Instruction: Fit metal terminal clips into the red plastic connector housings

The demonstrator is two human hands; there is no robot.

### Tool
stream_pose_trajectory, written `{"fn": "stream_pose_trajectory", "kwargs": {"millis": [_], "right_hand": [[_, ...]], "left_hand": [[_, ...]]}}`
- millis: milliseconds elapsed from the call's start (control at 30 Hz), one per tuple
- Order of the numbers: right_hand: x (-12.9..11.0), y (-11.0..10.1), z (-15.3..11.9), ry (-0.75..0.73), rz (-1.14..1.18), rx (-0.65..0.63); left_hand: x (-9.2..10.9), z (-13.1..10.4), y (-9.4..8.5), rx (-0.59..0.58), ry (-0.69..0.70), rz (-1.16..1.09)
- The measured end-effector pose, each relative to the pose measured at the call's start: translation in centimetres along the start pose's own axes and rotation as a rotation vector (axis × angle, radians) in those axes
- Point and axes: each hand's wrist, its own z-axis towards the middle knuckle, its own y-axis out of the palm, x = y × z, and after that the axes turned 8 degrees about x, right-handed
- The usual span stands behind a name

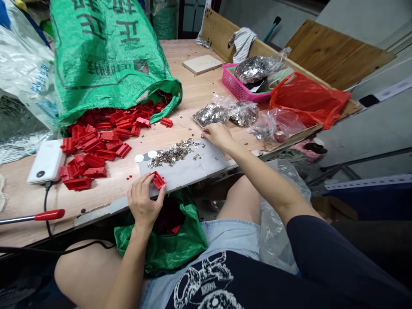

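My left hand (143,201) grips a small red plastic part (158,180) at the near edge of the grey work board (193,169). My right hand (219,134) reaches over the far right end of that board, fingertips down at the edge of a heap of small silver metal clips (172,153); whether it pinches a clip is hidden. A large pile of red plastic parts (96,146) spills out of a green woven sack (106,56) to the left. A green plastic bag (170,240) with red parts inside lies between my knees.
Clear bags of metal clips (225,113) lie behind my right hand. A pink basket (240,88) and a red plastic bag (307,98) stand at the far right. A white power bank (46,162) with a cable and a red-handled tool (48,214) lie at the left.
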Motion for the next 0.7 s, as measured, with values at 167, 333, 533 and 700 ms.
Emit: {"fn": "stream_pose_trajectory", "kwargs": {"millis": [167, 333, 533, 700], "right_hand": [[-0.6, 0.1, 0.4, 0.028, -0.058, -0.035], [-0.7, 0.0, 0.7, 0.019, -0.055, -0.062], [-0.8, 0.1, 0.9, 0.014, -0.045, -0.054], [0.1, -0.3, 0.0, -0.058, -0.046, -0.035]], "left_hand": [[-0.2, -0.1, -0.1, -0.008, -0.005, -0.009], [-0.1, 0.1, 0.0, 0.006, 0.005, -0.008], [-0.3, 0.1, 0.1, 0.002, 0.010, -0.014], [-0.3, 0.1, 0.2, 0.000, 0.005, -0.010]]}}
